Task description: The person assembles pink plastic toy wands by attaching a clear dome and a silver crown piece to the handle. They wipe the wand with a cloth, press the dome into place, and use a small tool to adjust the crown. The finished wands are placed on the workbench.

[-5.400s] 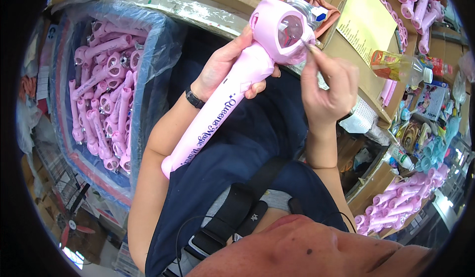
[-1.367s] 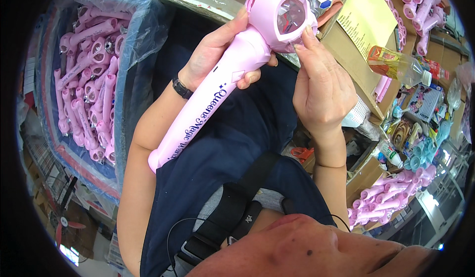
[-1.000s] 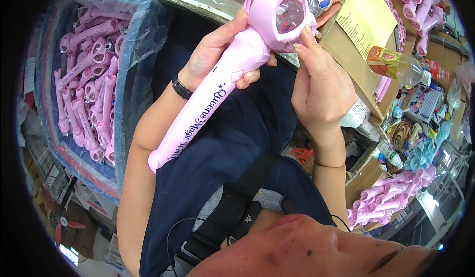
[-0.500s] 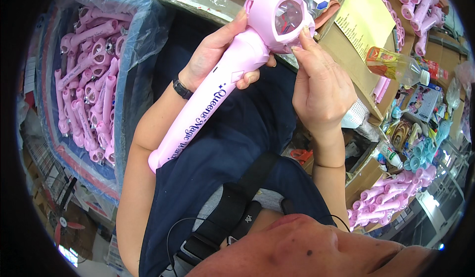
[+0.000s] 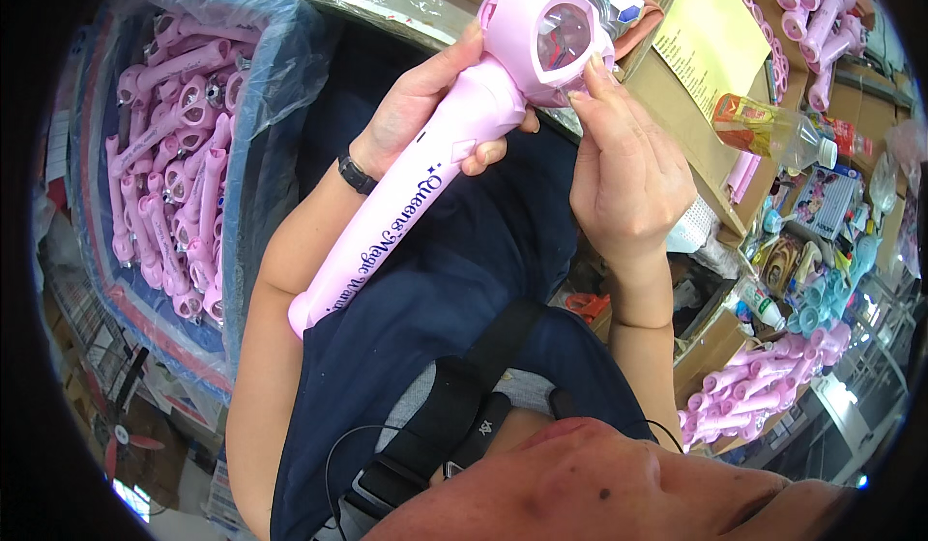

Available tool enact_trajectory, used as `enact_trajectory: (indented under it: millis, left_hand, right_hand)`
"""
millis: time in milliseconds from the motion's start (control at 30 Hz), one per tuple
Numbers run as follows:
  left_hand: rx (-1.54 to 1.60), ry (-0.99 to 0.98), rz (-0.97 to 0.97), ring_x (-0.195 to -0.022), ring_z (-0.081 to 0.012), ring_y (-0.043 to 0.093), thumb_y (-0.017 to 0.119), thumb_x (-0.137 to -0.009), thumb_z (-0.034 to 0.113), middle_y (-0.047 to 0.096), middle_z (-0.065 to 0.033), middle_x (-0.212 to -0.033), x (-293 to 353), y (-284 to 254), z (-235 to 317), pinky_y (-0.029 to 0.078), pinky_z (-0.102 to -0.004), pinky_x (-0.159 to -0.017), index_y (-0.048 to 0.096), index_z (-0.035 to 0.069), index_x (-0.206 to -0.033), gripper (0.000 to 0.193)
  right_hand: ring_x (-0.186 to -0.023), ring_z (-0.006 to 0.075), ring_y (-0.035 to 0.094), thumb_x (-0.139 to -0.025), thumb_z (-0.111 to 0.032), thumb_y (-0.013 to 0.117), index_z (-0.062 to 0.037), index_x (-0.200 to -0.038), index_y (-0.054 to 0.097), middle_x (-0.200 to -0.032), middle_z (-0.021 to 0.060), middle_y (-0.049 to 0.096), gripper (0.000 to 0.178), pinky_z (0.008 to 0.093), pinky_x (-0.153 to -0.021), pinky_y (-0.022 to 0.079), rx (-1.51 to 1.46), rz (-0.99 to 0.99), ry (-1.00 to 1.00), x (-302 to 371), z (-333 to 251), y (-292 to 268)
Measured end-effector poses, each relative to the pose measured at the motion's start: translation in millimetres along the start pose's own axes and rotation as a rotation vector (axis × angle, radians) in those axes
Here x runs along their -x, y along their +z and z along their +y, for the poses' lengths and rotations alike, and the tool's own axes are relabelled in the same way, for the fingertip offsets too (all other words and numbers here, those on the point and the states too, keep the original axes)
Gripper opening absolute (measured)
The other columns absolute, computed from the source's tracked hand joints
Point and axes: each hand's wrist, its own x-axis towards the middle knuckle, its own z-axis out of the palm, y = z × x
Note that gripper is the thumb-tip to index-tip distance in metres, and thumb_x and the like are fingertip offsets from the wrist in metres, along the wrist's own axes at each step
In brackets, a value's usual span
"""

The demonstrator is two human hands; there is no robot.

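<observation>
The pink wand (image 5: pixel 387 214) is positioned diagonally in front of the torso, rounded head toward the bench (image 5: pixel 416 21) at the top of the view and handle end at the lower left, near the left forearm (image 5: pixel 300 251). The left hand (image 5: pixel 425 96) grasps the wand at the neck: thumb along the upper left side, fingers wrapped beneath, fingertips emerging on the right side. A dark wristband (image 5: pixel 356 175) is fitted at the left wrist. The right hand (image 5: pixel 633 169) is raised at the right of the head, with thumb and forefinger against its lower right edge and the remaining fingers curled; whether these fingertips pinch a small part cannot be determined. A clear window (image 5: pixel 564 34) in the head faces the camera, with red visible behind it. A silver fitting (image 5: pixel 601 0) with a blue gem is seen beside the head, in front of an orange cloth (image 5: pixel 643 33); its attachment to the wand cannot be confirmed. To the left, a plastic-lined bin (image 5: pixel 266 169) contains further pink wands (image 5: pixel 188 212). To the right are a yellow sheet (image 5: pixel 710 38), a clear bottle (image 5: pixel 797 140) lying tilted, and a lower stack of pink handles (image 5: pixel 764 386)
</observation>
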Motion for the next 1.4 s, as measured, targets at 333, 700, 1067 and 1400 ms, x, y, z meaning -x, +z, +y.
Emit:
enact_trajectory:
  millis: [333, 700, 1067, 1400]
  left_hand:
    - [0.065, -0.044, -0.091, -0.056, -0.0237, 0.062, 0.035, -0.095, 0.052, 0.056, -0.0232, -0.099, -1, -8, 1, 0.052, -0.0274, -0.043, 0.042, 0.010, -0.130, 0.055]
    - [0.107, -0.073, -0.178, -0.061, -0.0233, 0.064, 0.042, -0.092, 0.054, 0.062, -0.0210, -0.095, 0, -11, 3, 0.055, -0.0285, -0.049, 0.047, 0.005, -0.124, 0.058]
    - [-0.186, 0.199, -0.196, -0.061, -0.0215, 0.064, 0.039, -0.094, 0.052, 0.062, -0.0218, -0.092, 32, 19, 43, 0.055, -0.0279, -0.048, 0.044, 0.003, -0.124, 0.058]
    - [-0.563, 0.972, 0.290, -0.062, -0.0169, 0.063, 0.040, -0.094, 0.052, 0.062, -0.0138, -0.087, 52, 22, 93, 0.054, -0.0256, -0.051, 0.051, 0.002, -0.112, 0.055]
  right_hand:
    - [-0.098, 0.0322, 0.064, -0.074, 0.011, 0.062, 0.0000, -0.093, 0.061, -0.107, 0.0198, 0.064, 0.022, 0.0355, -0.083, 0.051, -0.403, 0.067, 0.433, 23, 4, -17]
    - [-0.128, 0.0340, 0.035, -0.085, -0.030, 0.063, -0.0120, -0.108, 0.064, -0.135, 0.0126, 0.046, 0.029, 0.0475, -0.105, 0.024, 0.372, 0.018, 0.351, 98, 28, 23]
    - [-0.134, 0.0370, 0.023, -0.093, -0.031, 0.048, -0.0019, -0.132, 0.045, -0.140, 0.0192, 0.036, 0.049, 0.0507, -0.110, 0.010, -0.007, 0.177, 0.479, -19, 11, 24]
    - [-0.094, 0.0144, 0.058, -0.098, -0.019, 0.045, 0.0041, -0.106, 0.059, -0.102, 0.0093, 0.063, 0.028, 0.0268, -0.087, 0.044, -1.553, -0.385, 0.836, 69, -96, 45]
